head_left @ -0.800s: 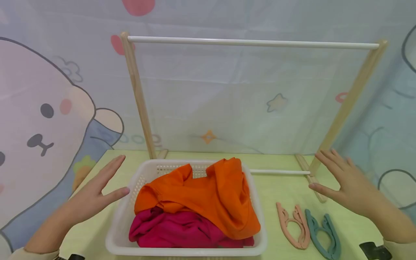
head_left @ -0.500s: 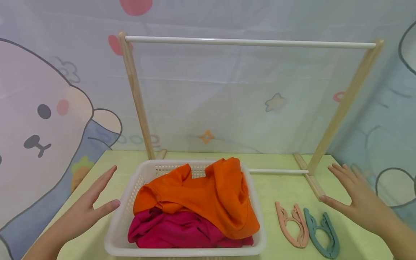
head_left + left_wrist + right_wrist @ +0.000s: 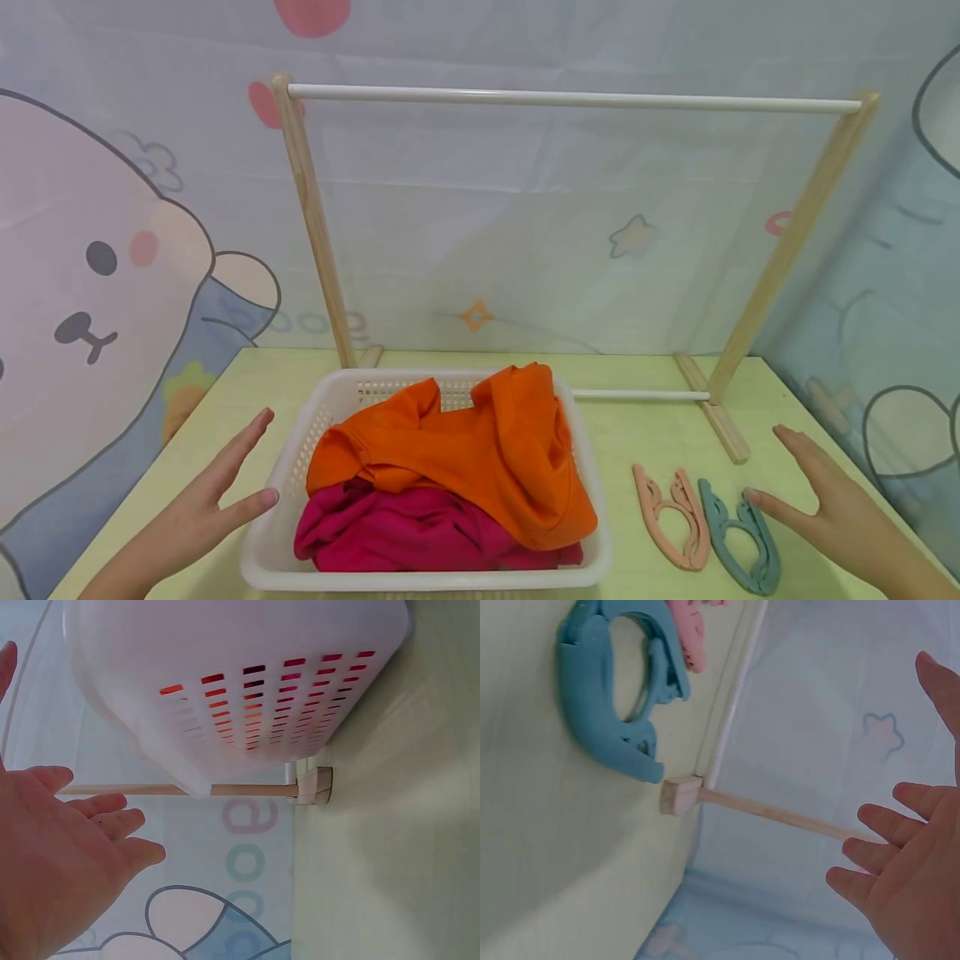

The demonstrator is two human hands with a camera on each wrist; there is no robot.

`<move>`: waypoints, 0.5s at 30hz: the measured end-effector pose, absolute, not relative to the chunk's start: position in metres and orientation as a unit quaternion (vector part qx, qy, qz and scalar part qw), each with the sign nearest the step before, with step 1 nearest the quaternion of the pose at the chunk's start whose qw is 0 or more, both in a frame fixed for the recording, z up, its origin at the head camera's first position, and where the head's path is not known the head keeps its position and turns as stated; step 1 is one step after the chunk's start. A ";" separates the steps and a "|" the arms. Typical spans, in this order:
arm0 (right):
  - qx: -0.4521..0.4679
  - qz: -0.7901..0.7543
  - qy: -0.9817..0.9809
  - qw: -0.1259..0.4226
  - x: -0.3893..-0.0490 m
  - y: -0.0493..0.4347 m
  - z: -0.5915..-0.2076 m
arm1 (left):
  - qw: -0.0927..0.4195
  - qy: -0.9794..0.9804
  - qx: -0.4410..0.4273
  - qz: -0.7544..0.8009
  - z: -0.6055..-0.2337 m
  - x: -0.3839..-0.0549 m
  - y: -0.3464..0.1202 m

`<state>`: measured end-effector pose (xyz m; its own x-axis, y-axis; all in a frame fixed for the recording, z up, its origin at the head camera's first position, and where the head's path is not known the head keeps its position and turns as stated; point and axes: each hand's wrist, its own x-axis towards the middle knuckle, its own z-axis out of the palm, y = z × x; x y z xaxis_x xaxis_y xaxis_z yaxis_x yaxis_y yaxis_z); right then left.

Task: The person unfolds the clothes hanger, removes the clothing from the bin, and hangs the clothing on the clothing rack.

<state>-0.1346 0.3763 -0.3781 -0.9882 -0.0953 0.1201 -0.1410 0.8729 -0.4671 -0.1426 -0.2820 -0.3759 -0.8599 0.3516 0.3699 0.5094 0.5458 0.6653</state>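
Note:
A white plastic basket point(image 3: 262, 533) holds an orange garment point(image 3: 465, 450) lying over a magenta one point(image 3: 420, 529). My left hand point(image 3: 198, 517) hovers just left of the basket, thumb and fingers spread, holding nothing. In the left wrist view, the basket's slotted side point(image 3: 247, 682) rises beside that hand. To the right of the basket lie a pink folding hanger point(image 3: 678, 525) and a teal folding hanger point(image 3: 742, 542), both folded. My right hand point(image 3: 840, 517) is held in the air near the teal one, fingers extended and nothing in it; the right wrist view shows them apart.
Behind the basket stands a rack with wooden legs point(image 3: 795, 242) and a white top rod point(image 3: 570, 98). Its lower white bar point(image 3: 637, 396) runs behind the basket. A printed cloth point(image 3: 480, 225) hangs at the back of the pale green table point(image 3: 600, 567).
Both hands have come lower, the right one from beside the rack's foot to near the teal hanger. The basket, garments and hangers stay where they were.

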 end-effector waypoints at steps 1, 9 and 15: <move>0.058 0.246 -0.966 0.045 -0.134 0.377 -0.380 | 0.092 -0.873 -0.246 -0.410 -0.378 -0.142 -0.283; 0.037 0.233 -0.972 0.019 -0.133 0.386 -0.400 | 0.043 -0.874 -0.228 -0.426 -0.389 -0.139 -0.287; 0.023 0.247 -0.969 -0.014 -0.135 0.389 -0.412 | 0.006 -0.872 -0.209 -0.442 -0.397 -0.136 -0.289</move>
